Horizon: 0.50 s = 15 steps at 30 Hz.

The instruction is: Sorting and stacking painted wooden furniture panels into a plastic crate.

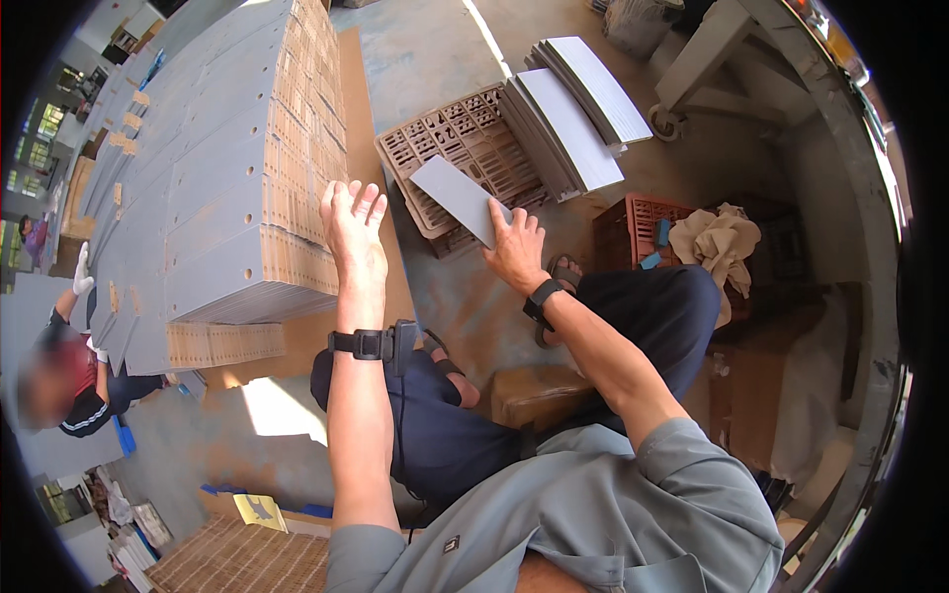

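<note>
My right hand [516, 247] grips the near end of a narrow flat grey board [450, 190], thumb and fingers closed on it. The board slants up and left over a brown plastic crate [465, 128]. Raised beside the tall stack of grey boards [301, 188], my left hand [356, 222] has its fingers stretched up a little apart and holds nothing. Whether it touches the stack's edge I cannot tell. Several more pale grey panels [568, 124] lean in a pile at the crate's right side.
A red crate [643, 212] with crumpled brown paper [717, 242] stands right of my knee. Beyond it is a metal frame leg with a caster [664, 123]. A cardboard box [534, 395] lies between my legs. Another person [74, 385] works at the stack's far left side.
</note>
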### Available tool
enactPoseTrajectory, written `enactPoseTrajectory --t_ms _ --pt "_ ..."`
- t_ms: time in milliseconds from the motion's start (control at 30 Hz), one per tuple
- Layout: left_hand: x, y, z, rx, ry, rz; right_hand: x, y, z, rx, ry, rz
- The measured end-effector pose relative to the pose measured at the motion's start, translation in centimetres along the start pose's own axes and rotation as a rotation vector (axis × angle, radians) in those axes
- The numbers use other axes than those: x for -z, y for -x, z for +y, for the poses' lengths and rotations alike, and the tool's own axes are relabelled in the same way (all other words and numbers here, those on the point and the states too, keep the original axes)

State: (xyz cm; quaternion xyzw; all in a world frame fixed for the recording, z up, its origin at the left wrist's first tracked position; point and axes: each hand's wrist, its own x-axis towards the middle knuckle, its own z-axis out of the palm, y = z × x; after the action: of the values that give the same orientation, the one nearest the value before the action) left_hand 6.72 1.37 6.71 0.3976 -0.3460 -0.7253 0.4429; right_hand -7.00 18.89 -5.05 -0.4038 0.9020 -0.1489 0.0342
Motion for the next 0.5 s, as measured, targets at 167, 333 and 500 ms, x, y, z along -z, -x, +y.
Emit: enactPoseTrajectory --t_ms 167,333,500 --pt "-0.1 -0.3 -0.2 0.014 -0.012 -0.061 -0.1 0.7 2.0 0.008 -0.031 -0.064" --pt "-0.2 0.2 0.4 -0.016 -0.008 -0.067 8.1 -0.6 0.8 0.066 -0.187 0.055" --pt "-0.6 0.5 -0.1 -0.016 -0.064 -0.077 16.6 -6.8 6.0 0.011 -0.106 0.343"
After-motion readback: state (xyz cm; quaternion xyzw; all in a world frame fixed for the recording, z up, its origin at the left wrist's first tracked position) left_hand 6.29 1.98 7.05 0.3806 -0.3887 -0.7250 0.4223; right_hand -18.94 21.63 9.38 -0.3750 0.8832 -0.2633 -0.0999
